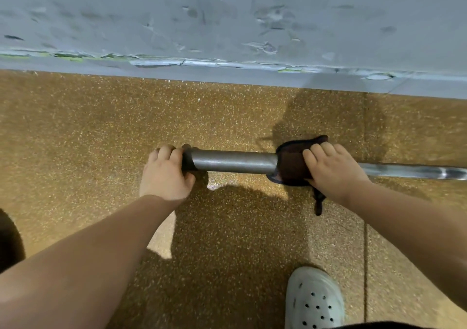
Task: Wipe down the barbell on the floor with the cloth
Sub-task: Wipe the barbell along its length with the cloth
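Observation:
A grey metal barbell lies across the speckled brown floor, its thick sleeve in the middle and its thinner shaft running off to the right edge. My left hand grips the sleeve's left end, fingers curled over the top. A dark brown cloth is wrapped around the sleeve's right end, with a corner hanging down toward me. My right hand grips the cloth against the bar, fingers over the top.
A grey wall with peeling paint and a low skirting runs just behind the barbell. My foot in a white perforated clog stands on the floor at the lower right. A thin floor joint runs toward me on the right.

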